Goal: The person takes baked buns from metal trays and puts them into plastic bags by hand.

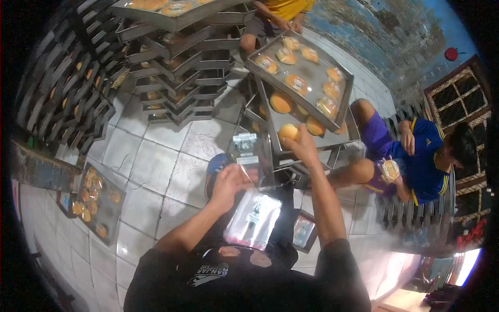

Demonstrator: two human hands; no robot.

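Observation:
My left hand is closed on a clear printed plastic bag, which stands up from the fingers. My right hand grips a round golden bun at the near edge of the lower metal tray. Other buns lie in that tray, one of them a larger bun close by. Across it rests an upper tray with several bagged buns. A stack of printed plastic bags lies on my lap, below my left hand.
Tall stacks of metal trays stand ahead and at the left. A tray with bagged buns lies on the tiled floor. At the right a person in blue holds a bagged bun; another in yellow sits ahead.

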